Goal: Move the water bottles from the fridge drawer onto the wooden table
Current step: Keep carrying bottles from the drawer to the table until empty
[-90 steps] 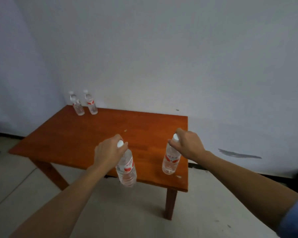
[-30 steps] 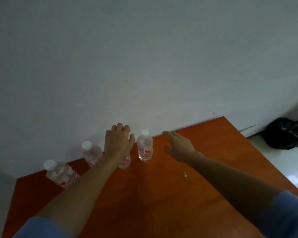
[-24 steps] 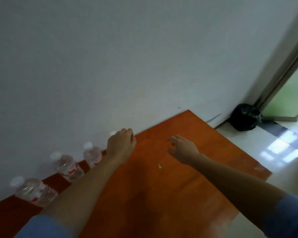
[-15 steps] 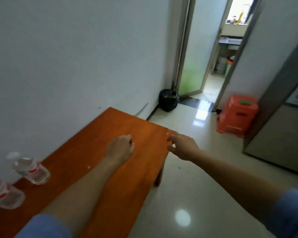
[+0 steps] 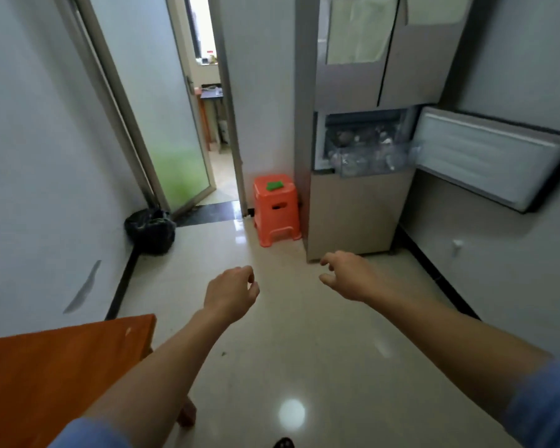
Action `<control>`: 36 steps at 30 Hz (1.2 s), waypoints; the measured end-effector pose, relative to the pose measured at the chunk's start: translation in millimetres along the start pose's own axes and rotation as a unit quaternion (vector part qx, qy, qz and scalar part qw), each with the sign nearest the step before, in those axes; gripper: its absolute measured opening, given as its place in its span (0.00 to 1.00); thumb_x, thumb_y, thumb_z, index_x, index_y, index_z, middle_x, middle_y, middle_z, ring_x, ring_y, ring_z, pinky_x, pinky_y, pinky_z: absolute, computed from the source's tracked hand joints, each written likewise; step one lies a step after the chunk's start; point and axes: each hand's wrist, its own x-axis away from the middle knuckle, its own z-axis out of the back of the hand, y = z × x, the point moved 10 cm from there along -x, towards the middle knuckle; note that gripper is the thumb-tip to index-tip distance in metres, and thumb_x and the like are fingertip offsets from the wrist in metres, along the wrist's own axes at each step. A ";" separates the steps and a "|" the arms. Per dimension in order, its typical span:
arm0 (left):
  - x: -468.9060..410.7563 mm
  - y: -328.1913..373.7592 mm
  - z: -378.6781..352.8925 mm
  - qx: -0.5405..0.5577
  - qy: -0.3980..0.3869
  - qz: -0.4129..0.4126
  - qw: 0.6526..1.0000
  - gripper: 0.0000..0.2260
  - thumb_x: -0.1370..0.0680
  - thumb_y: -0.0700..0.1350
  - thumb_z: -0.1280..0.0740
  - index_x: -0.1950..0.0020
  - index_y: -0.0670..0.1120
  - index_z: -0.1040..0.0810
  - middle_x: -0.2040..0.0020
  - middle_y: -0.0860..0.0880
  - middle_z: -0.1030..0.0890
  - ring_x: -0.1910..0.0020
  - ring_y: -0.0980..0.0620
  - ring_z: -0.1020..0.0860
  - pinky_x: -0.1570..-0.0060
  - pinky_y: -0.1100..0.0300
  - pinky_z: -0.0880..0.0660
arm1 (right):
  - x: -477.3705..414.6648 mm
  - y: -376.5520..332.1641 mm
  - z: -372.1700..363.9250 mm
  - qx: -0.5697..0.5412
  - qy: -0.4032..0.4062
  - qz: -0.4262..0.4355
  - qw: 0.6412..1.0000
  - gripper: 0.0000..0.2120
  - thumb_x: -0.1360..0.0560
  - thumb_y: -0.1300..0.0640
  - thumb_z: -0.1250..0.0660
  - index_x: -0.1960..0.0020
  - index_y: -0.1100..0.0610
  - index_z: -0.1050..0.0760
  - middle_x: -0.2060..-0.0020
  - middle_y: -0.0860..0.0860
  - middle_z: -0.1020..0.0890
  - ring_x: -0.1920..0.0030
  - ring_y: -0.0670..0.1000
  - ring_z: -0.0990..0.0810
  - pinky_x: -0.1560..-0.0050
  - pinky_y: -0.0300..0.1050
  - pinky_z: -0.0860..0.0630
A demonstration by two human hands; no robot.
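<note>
The grey fridge (image 5: pixel 353 215) stands ahead on the right with a middle door (image 5: pixel 485 158) swung open to the right. Its clear drawer (image 5: pixel 369 156) is pulled out and holds several water bottles, blurred. Only a corner of the wooden table (image 5: pixel 62 367) shows at the lower left, and no bottles on it are in view. My left hand (image 5: pixel 232 294) and my right hand (image 5: pixel 346 274) are held out over the floor, both empty with fingers loosely curled and apart, well short of the fridge.
An orange plastic stool (image 5: pixel 275 208) with a green item on top stands left of the fridge. A black bag (image 5: pixel 151 231) sits by the left wall beside a frosted glass door (image 5: pixel 162 118). Glossy tiled floor (image 5: pixel 288 334) lies between the table and the fridge.
Both hands set their bottles down on the table by the wall and let go. The view has swung right from the table towards the fridge, and the bottles have left the frame.
</note>
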 end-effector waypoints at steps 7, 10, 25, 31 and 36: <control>-160.6 70.9 -35.8 0.039 -0.038 -0.089 0.995 0.06 0.23 0.52 0.36 0.53 0.50 0.24 0.57 0.52 0.20 0.60 0.52 0.22 0.56 0.53 0.20 | -87.5 116.1 49.2 -0.024 0.034 -0.110 0.993 0.21 0.23 0.45 0.36 0.32 0.50 0.29 0.41 0.51 0.22 0.42 0.54 0.23 0.45 0.49 0.25; -226.5 105.9 -29.4 0.052 -0.037 -0.141 0.988 0.05 0.23 0.51 0.36 0.55 0.50 0.24 0.58 0.52 0.21 0.62 0.53 0.22 0.57 0.53 0.20 | -119.0 159.0 75.3 -0.033 0.062 -0.153 0.986 0.21 0.23 0.44 0.37 0.32 0.49 0.31 0.41 0.51 0.23 0.43 0.54 0.23 0.45 0.51 0.25; -471.5 263.0 -128.4 0.042 -0.099 -0.221 0.969 0.09 0.23 0.50 0.39 0.51 0.47 0.24 0.54 0.48 0.18 0.54 0.46 0.20 0.56 0.51 0.22 | -281.3 388.3 96.1 -0.063 0.066 -0.249 0.964 0.23 0.23 0.45 0.36 0.30 0.50 0.32 0.44 0.51 0.21 0.48 0.52 0.22 0.52 0.46 0.25; -579.2 297.0 -145.5 0.071 -0.100 -0.171 0.978 0.07 0.24 0.50 0.36 0.52 0.48 0.22 0.54 0.48 0.17 0.53 0.46 0.20 0.56 0.53 0.23 | -397.7 458.1 118.1 -0.099 0.045 -0.223 0.969 0.23 0.25 0.44 0.34 0.32 0.49 0.31 0.46 0.51 0.20 0.48 0.52 0.21 0.49 0.49 0.23; -648.7 301.5 -157.1 0.094 -0.103 -0.137 0.981 0.06 0.24 0.50 0.36 0.54 0.49 0.23 0.57 0.50 0.18 0.57 0.49 0.20 0.57 0.52 0.21 | -484.4 487.8 133.8 -0.079 0.042 -0.197 0.976 0.24 0.25 0.43 0.34 0.32 0.50 0.31 0.48 0.50 0.20 0.50 0.52 0.21 0.53 0.46 0.24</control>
